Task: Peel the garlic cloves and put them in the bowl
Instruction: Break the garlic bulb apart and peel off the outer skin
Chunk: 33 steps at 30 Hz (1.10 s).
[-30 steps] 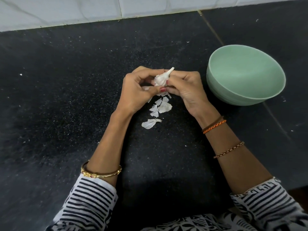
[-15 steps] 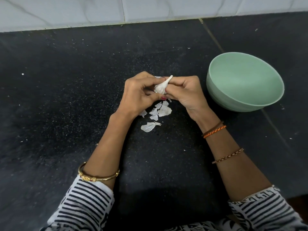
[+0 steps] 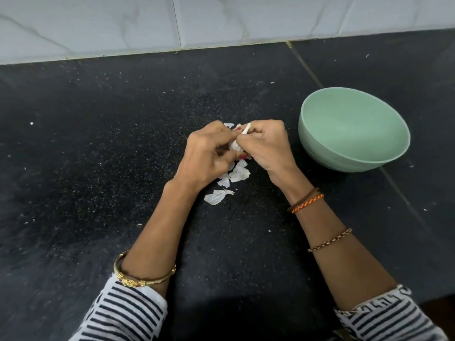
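both hands pinch one garlic bulb above a dark counter.

nearest, loose skins lie on the counter under the wrists. above them the left hand and right hand meet, fingers curled round the garlic clamped between them. to the right, apart from the hands, sits a green bowl. farthest back runs a pale tiled wall.

Counting here: one garlic bulb, one green bowl, two hands, roughly six loose peel scraps.
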Each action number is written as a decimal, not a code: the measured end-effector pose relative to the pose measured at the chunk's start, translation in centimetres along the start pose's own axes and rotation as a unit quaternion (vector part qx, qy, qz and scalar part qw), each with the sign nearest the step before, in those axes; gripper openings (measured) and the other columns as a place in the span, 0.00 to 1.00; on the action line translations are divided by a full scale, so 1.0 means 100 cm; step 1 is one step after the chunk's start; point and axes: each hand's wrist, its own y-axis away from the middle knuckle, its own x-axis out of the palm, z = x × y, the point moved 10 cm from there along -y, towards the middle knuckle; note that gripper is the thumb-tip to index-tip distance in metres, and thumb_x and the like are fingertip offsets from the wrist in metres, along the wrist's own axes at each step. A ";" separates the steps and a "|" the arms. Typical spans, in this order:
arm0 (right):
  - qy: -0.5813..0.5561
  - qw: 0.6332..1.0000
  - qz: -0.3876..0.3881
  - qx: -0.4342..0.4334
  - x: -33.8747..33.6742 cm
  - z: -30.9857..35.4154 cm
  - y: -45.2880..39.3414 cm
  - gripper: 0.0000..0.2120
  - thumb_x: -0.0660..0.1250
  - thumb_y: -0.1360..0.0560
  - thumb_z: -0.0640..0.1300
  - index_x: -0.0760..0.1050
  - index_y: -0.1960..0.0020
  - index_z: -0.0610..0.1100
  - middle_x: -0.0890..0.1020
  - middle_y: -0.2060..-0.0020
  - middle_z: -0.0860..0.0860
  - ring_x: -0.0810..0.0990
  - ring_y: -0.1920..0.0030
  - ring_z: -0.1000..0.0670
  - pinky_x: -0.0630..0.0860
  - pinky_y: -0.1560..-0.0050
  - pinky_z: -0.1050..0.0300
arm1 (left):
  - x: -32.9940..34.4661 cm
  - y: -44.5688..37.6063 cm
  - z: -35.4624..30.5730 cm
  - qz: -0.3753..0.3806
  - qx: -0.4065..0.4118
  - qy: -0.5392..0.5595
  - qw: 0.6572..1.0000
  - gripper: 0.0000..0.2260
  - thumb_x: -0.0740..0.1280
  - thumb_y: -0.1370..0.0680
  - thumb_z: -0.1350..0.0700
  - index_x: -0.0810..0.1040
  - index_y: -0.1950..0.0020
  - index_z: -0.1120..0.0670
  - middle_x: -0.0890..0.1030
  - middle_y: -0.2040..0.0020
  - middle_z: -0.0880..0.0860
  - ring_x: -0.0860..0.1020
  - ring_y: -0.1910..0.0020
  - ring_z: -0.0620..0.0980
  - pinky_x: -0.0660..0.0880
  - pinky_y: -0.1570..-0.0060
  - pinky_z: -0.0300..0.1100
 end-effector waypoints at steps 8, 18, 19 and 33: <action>-0.145 0.978 0.143 0.040 0.009 -0.005 0.008 0.11 0.65 0.26 0.32 0.78 0.45 0.39 0.84 0.54 0.46 0.83 0.50 0.51 0.79 0.48 0.59 | -0.010 -0.003 0.011 -0.014 -0.038 0.079 0.996 0.20 0.75 0.34 0.59 0.79 0.45 0.62 0.78 0.56 0.53 0.79 0.59 0.49 0.78 0.61 0.43; -0.091 0.985 0.133 0.055 0.003 -0.007 0.006 0.11 0.66 0.29 0.28 0.81 0.56 0.42 0.84 0.58 0.48 0.83 0.55 0.52 0.80 0.54 0.61 | 0.002 -0.001 0.017 0.027 -0.066 0.110 0.991 0.23 0.76 0.39 0.58 0.79 0.46 0.62 0.80 0.58 0.56 0.79 0.59 0.52 0.79 0.57 0.46; -0.089 0.986 0.130 0.055 0.003 -0.007 0.007 0.11 0.66 0.30 0.28 0.82 0.57 0.42 0.84 0.59 0.48 0.83 0.56 0.51 0.80 0.54 0.61 | 0.002 0.000 0.018 0.027 -0.066 0.107 0.992 0.22 0.76 0.38 0.58 0.80 0.47 0.63 0.80 0.58 0.59 0.79 0.59 0.53 0.79 0.57 0.48; -0.072 0.996 0.036 0.046 -0.003 -0.004 0.008 0.07 0.66 0.33 0.27 0.81 0.63 0.36 0.82 0.59 0.35 0.83 0.60 0.45 0.82 0.55 0.50 | 0.000 0.001 0.011 0.014 -0.044 0.054 0.997 0.19 0.74 0.34 0.52 0.82 0.51 0.64 0.80 0.61 0.62 0.79 0.63 0.59 0.76 0.65 0.52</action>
